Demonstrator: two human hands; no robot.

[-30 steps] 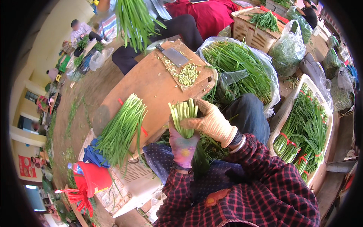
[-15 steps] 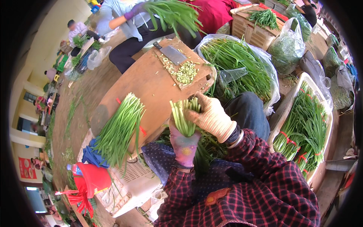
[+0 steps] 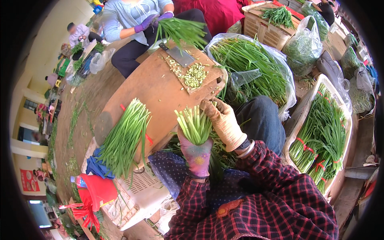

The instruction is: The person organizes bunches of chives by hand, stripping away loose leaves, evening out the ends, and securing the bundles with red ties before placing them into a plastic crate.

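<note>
In the head view, we see the left hand (image 3: 197,155), in a purple-pink glove, clamped around a bunch of green stalks (image 3: 194,127). Its long axis runs roughly from twelve to six o'clock, pale ends fanning at twelve. The right hand (image 3: 227,129), in a cream glove, sits at one o'clock from that fist, fingers bent at the fan's right edge; whether they pinch a stalk we cannot tell. From those fingers, the bunch lies toward eight o'clock. The left hand is nearer, wrapped around it.
</note>
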